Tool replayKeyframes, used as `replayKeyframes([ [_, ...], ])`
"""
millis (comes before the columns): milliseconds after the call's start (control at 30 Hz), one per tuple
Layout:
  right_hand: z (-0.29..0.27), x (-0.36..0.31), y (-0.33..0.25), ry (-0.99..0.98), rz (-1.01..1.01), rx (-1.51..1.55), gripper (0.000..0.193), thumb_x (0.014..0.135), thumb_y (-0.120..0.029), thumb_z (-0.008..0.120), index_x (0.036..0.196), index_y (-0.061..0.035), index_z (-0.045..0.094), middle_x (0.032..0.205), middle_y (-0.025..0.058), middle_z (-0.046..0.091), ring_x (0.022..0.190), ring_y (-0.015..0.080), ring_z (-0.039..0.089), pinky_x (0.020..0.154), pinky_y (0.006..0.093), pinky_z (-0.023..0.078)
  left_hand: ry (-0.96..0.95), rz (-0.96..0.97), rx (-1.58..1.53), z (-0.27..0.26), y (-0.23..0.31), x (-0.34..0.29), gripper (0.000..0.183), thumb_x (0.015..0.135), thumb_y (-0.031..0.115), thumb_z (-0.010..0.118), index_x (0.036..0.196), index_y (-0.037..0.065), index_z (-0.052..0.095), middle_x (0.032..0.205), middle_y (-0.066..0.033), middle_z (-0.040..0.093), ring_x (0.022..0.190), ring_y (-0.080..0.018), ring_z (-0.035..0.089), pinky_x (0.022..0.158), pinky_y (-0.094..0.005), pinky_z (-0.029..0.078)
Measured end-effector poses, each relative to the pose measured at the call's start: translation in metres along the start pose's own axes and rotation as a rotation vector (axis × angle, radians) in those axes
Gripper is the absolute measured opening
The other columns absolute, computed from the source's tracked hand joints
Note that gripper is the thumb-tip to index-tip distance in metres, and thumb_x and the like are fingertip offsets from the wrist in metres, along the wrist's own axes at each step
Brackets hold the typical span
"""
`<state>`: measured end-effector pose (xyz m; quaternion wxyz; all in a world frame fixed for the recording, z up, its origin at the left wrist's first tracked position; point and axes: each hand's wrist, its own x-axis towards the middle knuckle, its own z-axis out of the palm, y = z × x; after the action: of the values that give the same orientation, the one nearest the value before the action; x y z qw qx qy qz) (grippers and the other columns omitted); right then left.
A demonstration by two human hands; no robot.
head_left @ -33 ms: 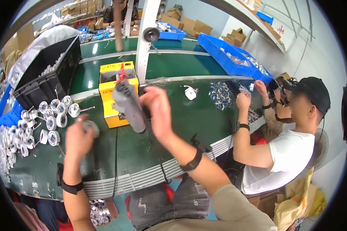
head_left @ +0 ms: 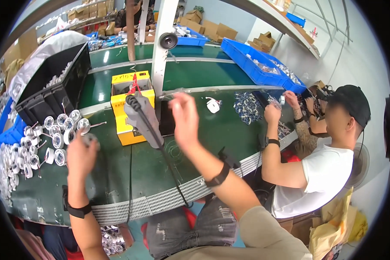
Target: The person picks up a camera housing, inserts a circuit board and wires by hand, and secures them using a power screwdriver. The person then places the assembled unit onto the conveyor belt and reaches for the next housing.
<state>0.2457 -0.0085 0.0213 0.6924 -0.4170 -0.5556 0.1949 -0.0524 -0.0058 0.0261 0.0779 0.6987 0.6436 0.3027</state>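
Observation:
My left hand (head_left: 81, 158) is closed around a small round lamp unit (head_left: 91, 139), blurred by motion, just right of the pile of similar white lamp units (head_left: 68, 123). My right hand (head_left: 185, 121) is raised over the bench with its fingers loosely apart and nothing visible in them. To its left, a grey corded power tool (head_left: 146, 121), like an electric screwdriver, hangs tilted on a red cord (head_left: 134, 82) in front of the yellow box (head_left: 130, 135). A dark flat object (head_left: 166, 119) lies between the tool and my right hand.
A black bin (head_left: 52, 89) stands at left, blue trays (head_left: 258, 71) at back right. A white post (head_left: 160, 65) rises behind the yellow box. A white wired part (head_left: 212, 105) and blue-white small parts (head_left: 247, 108) lie rightward. A co-worker (head_left: 316, 173) sits at right.
My right hand has come away from the grey tool, moving slightly right and up. The tool's black cord now hangs across its front. My left hand has shifted left with the lamp unit.

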Motion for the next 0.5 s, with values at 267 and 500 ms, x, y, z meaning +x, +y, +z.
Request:
replayKeyframes([
  [267, -0.107, 0.051, 0.093, -0.055, 0.2, -1.264, 0.056, 0.076, -0.03, 0.073, 0.125, -0.012, 0.054, 0.127, 0.0146, 0.049, 0.122, 0.0354, 0.041, 0.102, 0.0451, 0.036, 0.427, 0.08, 0.116, 0.003, -0.011, 0.006, 0.046, 0.084, 0.02, 0.067, 0.125, 0.003, 0.055, 0.117, -0.0217, 0.061, 0.105, -0.0387, 0.059, 0.087, -0.0426, 0.048],
  [500, -0.129, 0.034, 0.097, -0.018, -0.064, -1.256, 0.031, 0.075, -0.007, 0.061, 0.106, -0.0094, 0.065, 0.107, 0.0122, 0.062, 0.107, 0.033, 0.053, 0.093, 0.0432, 0.043, -0.61, 0.271, -0.368, 0.01, 0.049, -0.023, 0.019, 0.085, 0.017, 0.069, 0.09, -0.001, 0.069, 0.072, -0.0098, 0.069, 0.061, -0.0149, 0.062, 0.059, -0.0284, 0.049],
])
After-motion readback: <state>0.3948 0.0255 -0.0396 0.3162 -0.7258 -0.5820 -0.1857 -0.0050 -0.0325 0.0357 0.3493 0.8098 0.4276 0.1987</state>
